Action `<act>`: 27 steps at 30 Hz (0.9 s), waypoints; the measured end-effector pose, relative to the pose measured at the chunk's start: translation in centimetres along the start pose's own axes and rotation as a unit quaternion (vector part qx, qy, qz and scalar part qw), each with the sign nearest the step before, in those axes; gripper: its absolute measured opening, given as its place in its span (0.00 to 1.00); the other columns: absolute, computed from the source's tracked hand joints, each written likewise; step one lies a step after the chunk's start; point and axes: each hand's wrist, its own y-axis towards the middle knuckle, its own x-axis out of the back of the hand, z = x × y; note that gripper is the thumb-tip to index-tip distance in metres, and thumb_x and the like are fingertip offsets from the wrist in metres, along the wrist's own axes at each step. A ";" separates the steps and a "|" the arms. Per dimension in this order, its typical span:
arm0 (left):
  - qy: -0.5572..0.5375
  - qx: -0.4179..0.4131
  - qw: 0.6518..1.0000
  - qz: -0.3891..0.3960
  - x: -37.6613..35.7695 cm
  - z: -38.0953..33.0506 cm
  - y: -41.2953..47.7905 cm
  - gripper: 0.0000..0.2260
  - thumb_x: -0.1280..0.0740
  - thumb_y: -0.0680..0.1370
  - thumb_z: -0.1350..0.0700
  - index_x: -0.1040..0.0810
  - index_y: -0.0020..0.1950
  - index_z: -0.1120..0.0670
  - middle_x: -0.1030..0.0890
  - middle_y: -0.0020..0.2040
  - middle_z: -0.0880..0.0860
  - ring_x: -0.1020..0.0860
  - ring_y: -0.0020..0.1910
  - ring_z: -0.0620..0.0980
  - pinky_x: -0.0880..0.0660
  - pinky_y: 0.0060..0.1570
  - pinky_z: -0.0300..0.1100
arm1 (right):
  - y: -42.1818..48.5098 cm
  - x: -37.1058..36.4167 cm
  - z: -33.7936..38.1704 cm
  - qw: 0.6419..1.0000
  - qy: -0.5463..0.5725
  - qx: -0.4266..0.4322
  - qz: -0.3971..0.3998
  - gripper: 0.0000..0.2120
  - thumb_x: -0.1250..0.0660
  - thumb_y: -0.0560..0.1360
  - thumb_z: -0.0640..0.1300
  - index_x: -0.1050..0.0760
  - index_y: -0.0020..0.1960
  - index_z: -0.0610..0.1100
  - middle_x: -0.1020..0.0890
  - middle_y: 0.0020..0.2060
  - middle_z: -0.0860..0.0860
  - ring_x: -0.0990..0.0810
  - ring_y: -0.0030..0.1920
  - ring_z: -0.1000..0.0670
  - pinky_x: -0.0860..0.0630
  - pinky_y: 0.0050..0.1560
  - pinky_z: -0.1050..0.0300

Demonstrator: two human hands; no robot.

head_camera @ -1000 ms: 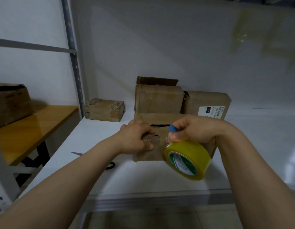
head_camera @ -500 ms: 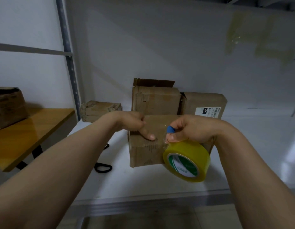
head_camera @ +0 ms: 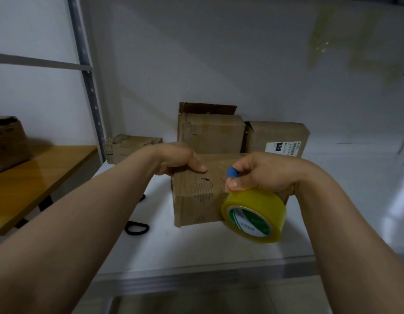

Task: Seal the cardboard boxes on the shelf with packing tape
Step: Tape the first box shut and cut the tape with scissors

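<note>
A worn cardboard box (head_camera: 196, 200) stands on the white shelf (head_camera: 196, 250), close to its front edge. My left hand (head_camera: 178, 159) rests on the box's top left edge, with the thumb stretched along the top. My right hand (head_camera: 260, 173) grips a yellow roll of packing tape (head_camera: 253, 214) against the box's front right side. A blue cap covers one fingertip of that hand. Clear tape runs from the roll onto the box, hard to trace.
Two taller boxes (head_camera: 210, 134) (head_camera: 275, 137) stand behind, and a small flat one (head_camera: 131, 146) sits at the back left. Black-handled scissors (head_camera: 136, 227) lie on the shelf under my left forearm. A wooden table (head_camera: 26, 177) with another box is at the left, beyond a metal upright (head_camera: 88, 75).
My left hand has slid from the box's front face up to its top left edge. The box now shows more of its front. The roll has stayed at the front right.
</note>
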 end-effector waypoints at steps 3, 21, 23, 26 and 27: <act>0.057 -0.074 0.992 -0.088 -0.2 -0.1 -0.3 0.08 0.27 0.77 0.53 0.21 0.53 0.53 0.16 0.49 0.54 0.18 0.51 0.53 0.21 0.52 0.47 | 0.2 -0.3 -0.3 1.000 0.008 0.003 -0.011 0.06 0.29 0.77 0.50 0.16 0.51 0.49 0.13 0.49 0.52 0.15 0.52 0.50 0.20 0.61 0.45; -0.016 -0.178 0.983 0.033 -1.6 0.1 -6.5 0.17 0.25 0.73 0.43 0.19 0.50 0.56 0.17 0.45 0.51 0.19 0.45 0.47 0.23 0.51 0.44 | 0.1 -1.8 1.9 0.983 0.157 0.008 -0.096 0.06 0.32 0.80 0.45 0.18 0.52 0.44 0.15 0.42 0.48 0.17 0.37 0.55 0.21 0.36 0.63; -0.037 -0.156 0.987 0.000 -2.0 -0.5 -6.4 0.13 0.23 0.72 0.49 0.19 0.46 0.57 0.17 0.43 0.56 0.20 0.43 0.50 0.23 0.51 0.47 | -0.2 -2.1 2.5 0.982 0.153 0.003 -0.115 0.07 0.33 0.81 0.47 0.19 0.53 0.45 0.15 0.43 0.48 0.18 0.36 0.57 0.23 0.34 0.65; -0.064 -0.118 0.989 -0.064 -2.1 -1.5 -6.4 0.03 0.28 0.77 0.61 0.19 0.43 0.58 0.18 0.38 0.56 0.20 0.36 0.46 0.21 0.38 0.38 | -0.7 -3.0 2.9 0.970 0.217 -0.002 -0.109 0.11 0.33 0.80 0.50 0.21 0.58 0.43 0.16 0.48 0.42 0.18 0.43 0.50 0.22 0.46 0.55; -0.056 -0.114 0.988 -0.083 -2.0 -1.8 -6.4 0.03 0.30 0.78 0.63 0.19 0.44 0.59 0.18 0.37 0.55 0.20 0.34 0.45 0.22 0.34 0.36 | -1.0 -3.4 3.1 0.964 0.249 0.000 -0.096 0.15 0.30 0.78 0.50 0.23 0.60 0.42 0.17 0.50 0.41 0.19 0.46 0.47 0.22 0.51 0.50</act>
